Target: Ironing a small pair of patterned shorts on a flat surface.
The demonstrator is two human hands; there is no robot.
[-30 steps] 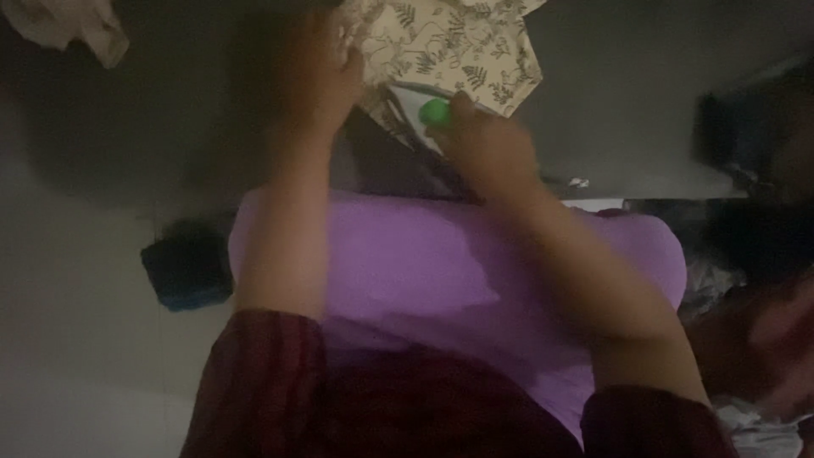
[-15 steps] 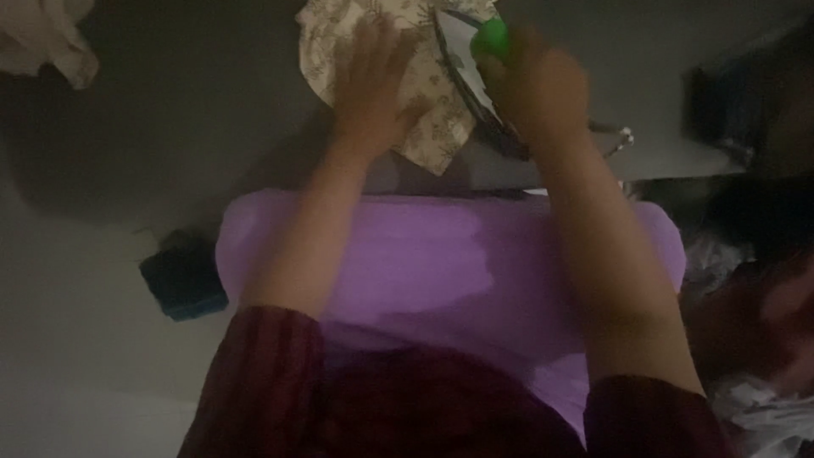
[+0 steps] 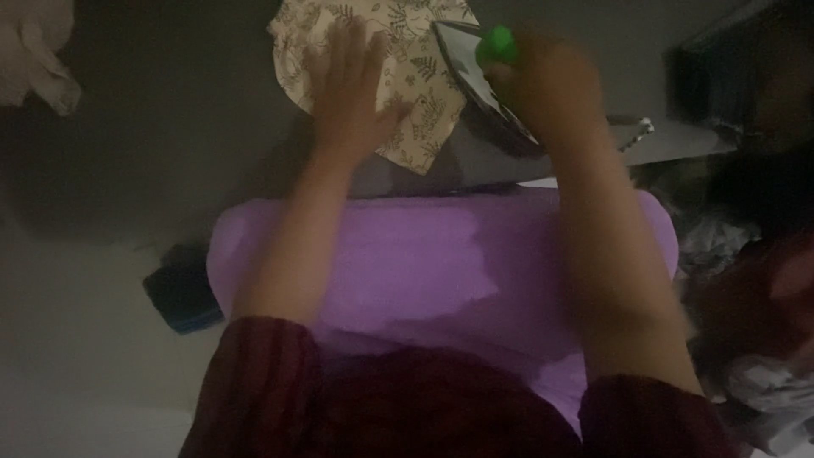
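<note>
The left hand [image 3: 352, 89] lies flat on the cloth [image 3: 415, 80], its fingers spread and pressing the leaf-printed fabric down on the grey board [image 3: 212, 102]. The right hand [image 3: 547, 89] is closed around the handle of the iron [image 3: 475, 76], which has a green knob at its top and stands with its plate tilted toward the cloth's right edge; if the plate touches the fabric I cannot tell, the picture is dim and blurred. The cloth looks already rather smooth under the palm, so I judge some of the pressing is done, but the part near the iron and the corner pointing to the person seem not yet worked. That corner hangs close to the board's near edge, just above the purple shirt [image 3: 441, 271]. To the left of the cloth the board gives wide free room; a pale rag [image 3: 34, 51] lies far at the left corner. On the right, dark clutter [image 3: 729, 76] stands near the iron, so there the room is narrow.
</note>
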